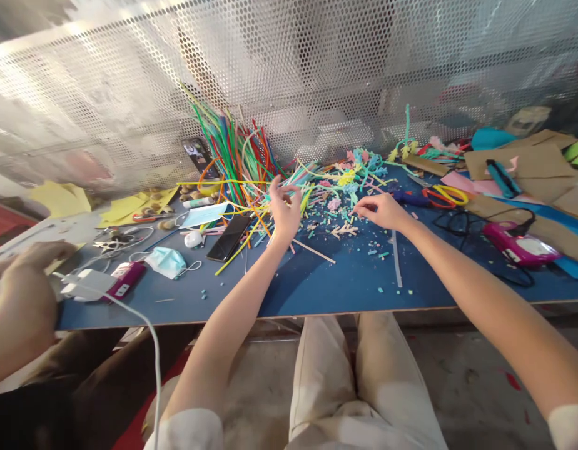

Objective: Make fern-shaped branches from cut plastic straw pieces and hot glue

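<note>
My left hand (285, 211) is over the front of a heap of coloured pipe cleaners (233, 156), its fingers raised and apart, with nothing visible in them. To the right, my right hand (381, 211) has its thumb and fingertips pressed together above the table. Whatever they may pinch is too small to make out. Between the hands lie many short cut pieces (344, 231) in pale colours. Just behind them is a pile of twisted pipe cleaner shapes (352, 175) in yellow, pink, blue and green. A translucent glue stick (396, 259) lies below my right hand.
Scissors with orange and yellow handles (446, 195), a magenta power strip (518, 244) and cardboard (514, 156) lie on the right. Leftward are a black phone (229, 239), a face mask (166, 262) and another person's arm (24, 294). A perforated metal screen (289, 81) stands behind.
</note>
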Demonstrator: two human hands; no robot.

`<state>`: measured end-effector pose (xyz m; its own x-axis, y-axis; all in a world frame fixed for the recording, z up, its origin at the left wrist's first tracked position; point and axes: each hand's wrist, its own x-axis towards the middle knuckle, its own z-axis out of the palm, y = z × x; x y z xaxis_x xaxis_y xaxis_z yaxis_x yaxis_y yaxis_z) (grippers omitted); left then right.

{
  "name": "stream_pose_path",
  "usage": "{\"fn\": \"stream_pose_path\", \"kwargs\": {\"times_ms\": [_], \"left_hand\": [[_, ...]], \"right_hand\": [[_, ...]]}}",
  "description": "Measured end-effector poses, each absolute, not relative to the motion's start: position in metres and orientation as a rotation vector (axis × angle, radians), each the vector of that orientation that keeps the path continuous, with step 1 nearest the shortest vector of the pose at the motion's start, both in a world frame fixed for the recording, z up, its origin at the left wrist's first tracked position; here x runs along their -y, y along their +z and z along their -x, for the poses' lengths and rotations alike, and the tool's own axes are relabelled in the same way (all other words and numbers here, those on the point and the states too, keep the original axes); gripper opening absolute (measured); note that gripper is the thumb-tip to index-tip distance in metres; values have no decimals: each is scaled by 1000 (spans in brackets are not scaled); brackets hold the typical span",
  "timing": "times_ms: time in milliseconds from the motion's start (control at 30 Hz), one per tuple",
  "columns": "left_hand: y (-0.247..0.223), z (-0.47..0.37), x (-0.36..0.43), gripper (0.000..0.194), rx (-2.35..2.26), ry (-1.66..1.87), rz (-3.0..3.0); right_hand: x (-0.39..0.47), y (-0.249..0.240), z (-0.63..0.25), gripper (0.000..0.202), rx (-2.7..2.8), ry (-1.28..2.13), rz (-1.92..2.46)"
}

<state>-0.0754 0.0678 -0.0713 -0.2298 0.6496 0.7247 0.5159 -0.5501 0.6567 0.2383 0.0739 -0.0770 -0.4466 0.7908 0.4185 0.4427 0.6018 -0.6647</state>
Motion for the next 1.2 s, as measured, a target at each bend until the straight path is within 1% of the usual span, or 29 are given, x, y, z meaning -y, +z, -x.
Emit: {"fn": "stream_pose_path", "kwargs": {"times_ms": [67,167,300,400,500,567,667,800,900,933,1000,1067,1100,1133,1200], "left_hand": [[-72,91,-83,58,-1520,2020,-1625],[-65,119,-100,67,-1640,2068,-1313],[-49,145,-106,63,-1706,2196,-1077],[-37,150,-99,60,-1762,2263,-1120],[-27,148,-90,56,-1748,2218,-1187],[-23,145,-85,53,-1735,2212,-1185],[-24,140,-82,45,-1772,2262,-1205],[-38,127,-78,42,-1786,2215,-1447],[-49,113,-69,43,-1770,2108,-1824],[-52,108,-65,40,-1746,2011,-2004],[-55,99,-57,33,-1607,1670,-2384],[-57,91,-51,33,-1370,1253,-2626],[-58,87,-48,36,-1268,1100,-2668],[-59,84,-46,38,-1201,999,-2680],[-61,79,-45,42,-1146,919,-2682]], "right_hand": [[-74,-76,-239,34,2103,607,976],[-74,-76,-240,33,2121,611,975],[-75,-77,-239,28,2230,615,904],[-76,-78,-241,21,2350,552,861],[-78,-79,-244,19,2447,548,876],[-78,-79,-246,20,2489,568,875],[-79,-80,-245,27,2507,605,858],[-79,-80,-241,28,2513,661,842],[-77,-79,-241,27,2440,647,825],[-76,-79,-241,27,2411,638,823],[-73,-77,-241,27,2358,629,824],[-70,-74,-240,28,2306,624,830],[-68,-73,-240,27,2283,619,832],[-67,-72,-239,27,2263,612,833],[-66,-70,-239,25,2230,587,834]]}}
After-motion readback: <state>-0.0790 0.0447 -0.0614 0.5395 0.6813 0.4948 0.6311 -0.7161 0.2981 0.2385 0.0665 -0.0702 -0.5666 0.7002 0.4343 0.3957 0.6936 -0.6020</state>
